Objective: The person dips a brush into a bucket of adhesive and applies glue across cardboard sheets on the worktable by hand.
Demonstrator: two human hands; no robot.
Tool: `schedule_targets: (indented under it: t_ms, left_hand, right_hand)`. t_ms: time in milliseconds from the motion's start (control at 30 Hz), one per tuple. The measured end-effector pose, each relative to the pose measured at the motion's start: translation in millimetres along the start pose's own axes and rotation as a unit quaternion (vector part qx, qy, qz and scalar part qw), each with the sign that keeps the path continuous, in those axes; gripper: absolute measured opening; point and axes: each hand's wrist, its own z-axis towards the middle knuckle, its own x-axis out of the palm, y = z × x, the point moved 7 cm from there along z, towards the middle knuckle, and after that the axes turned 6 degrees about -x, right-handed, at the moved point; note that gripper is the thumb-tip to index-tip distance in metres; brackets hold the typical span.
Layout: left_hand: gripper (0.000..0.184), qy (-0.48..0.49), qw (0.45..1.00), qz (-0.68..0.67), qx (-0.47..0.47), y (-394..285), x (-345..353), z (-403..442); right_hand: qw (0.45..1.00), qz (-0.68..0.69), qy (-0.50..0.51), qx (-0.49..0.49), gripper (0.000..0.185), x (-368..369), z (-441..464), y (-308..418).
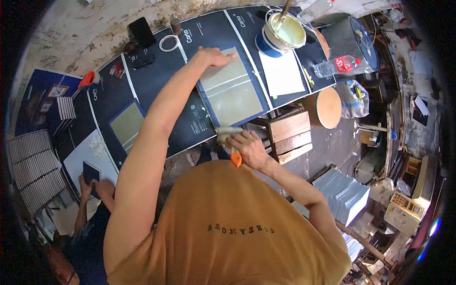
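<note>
Looks like the gluing step: left hand [216, 57] spread on the cover [232, 97], right hand [249, 149] clasping a brush [236, 160] by the bench's [178, 123] near edge, the next stroke needing steadiness.

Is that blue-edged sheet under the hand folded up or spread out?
Spread out: the blue-edged sheet lies flat, its wide beige face showing, with the left hand on its far end.

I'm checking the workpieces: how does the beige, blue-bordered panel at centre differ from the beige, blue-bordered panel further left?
The beige, blue-bordered centre panel has the left hand on its far end; the beige, blue-bordered left panel has no hand visible on it. The centre panel is mostly exposed, while the left arm partly hides the left panel. Both lie on the black table covering.
</note>
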Motion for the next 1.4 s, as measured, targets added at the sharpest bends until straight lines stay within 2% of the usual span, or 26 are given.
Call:
schedule_targets:
  t_ms: [33, 133, 167, 267, 400, 433, 533, 567, 667, 700, 733, 800, 867, 900, 933, 1000, 1200, 1300, 1400]
  left_hand:
    - [0.105, -0.006, 1.0, -0.007, 0.001, -1, -1, 1]
    - [0.104, -0.001, 1.0, 0.007, -0.006, -1, -3, 2]
    - [0.104, -0.009, 1.0, 0.007, -0.006, -1, -3, 1]
    - [0.104, -0.015, 1.0, 0.006, -0.011, 0, 3, 3]
    - [0.104, -0.007, 1.0, 0.023, -0.01, -7, 0, 1]
    - [0.104, -0.014, 1.0, 0.027, -0.008, -7, -2, 0]
    - [0.103, -0.016, 0.999, 0.024, -0.024, -6, -2, -2]
    - [0.102, -0.024, 0.999, 0.022, -0.026, -4, -3, -2]
    - [0.101, -0.034, 0.999, 0.024, -0.025, -4, 1, 4]
    - [0.101, -0.033, 0.999, 0.026, -0.026, -5, 2, 4]
    - [0.1, -0.033, 0.999, 0.028, -0.028, -4, 2, 5]
    - [0.098, -0.013, 0.999, 0.035, -0.029, -5, 4, 6]
    - [0.096, -0.013, 0.999, 0.034, -0.033, -8, 0, 3]
    - [0.095, -0.022, 0.999, 0.027, -0.037, -9, 0, -4]
    - [0.094, -0.03, 0.998, 0.02, -0.042, -8, 0, -8]
    - [0.093, -0.01, 0.999, 0.018, -0.04, -5, 1, -5]
    - [0.092, 0.012, 0.999, 0.023, -0.039, -7, 11, 21]
    - [0.094, 0.002, 0.997, 0.016, -0.069, -10, 10, 15]
    - [0.096, 0.0, 0.998, 0.0, -0.066, -7, 16, 12]
  right_hand:
    - [0.999, 0.007, -0.036, 0.018, 0.035, -6, 3, -9]
    - [0.999, -0.006, 0.037, 0.032, 0.036, 22, -4, -21]
    - [0.999, -0.042, 0.029, -0.016, 0.037, 34, -14, -12]
    - [0.995, -0.028, 0.095, -0.018, 0.036, 14, -16, -5]
    - [0.998, -0.035, -0.026, 0.046, 0.042, -14, 7, -27]
    - [0.999, 0.004, 0.012, 0.043, 0.041, -2, 6, -27]
    - [0.995, 0.002, 0.084, -0.058, 0.034, 20, -8, 1]
    - [0.993, 0.012, 0.096, -0.064, 0.032, 21, -11, -1]
    - [0.997, 0.08, -0.022, 0.009, 0.033, -19, 17, -22]
    - [0.996, 0.042, -0.073, 0.032, 0.036, -15, 24, -40]
    - [0.993, 0.035, -0.088, 0.068, 0.037, -26, 38, -47]
    - [0.989, 0.009, -0.123, 0.079, 0.037, -15, 56, -63]
    - [0.998, 0.043, 0.0, 0.049, 0.037, 38, 53, -52]
    - [0.999, 0.02, -0.027, -0.021, 0.033, 35, 44, -27]
    - [0.995, 0.088, 0.041, -0.003, 0.027, 21, 43, -11]
    - [0.984, 0.153, 0.091, -0.014, 0.024, 8, 40, -2]
    - [0.986, 0.039, -0.16, 0.024, 0.034, -9, 106, -75]
    - [0.996, 0.068, -0.063, -0.013, 0.037, 45, 92, -67]
    - [0.993, 0.103, 0.048, -0.037, 0.034, 27, 39, -22]
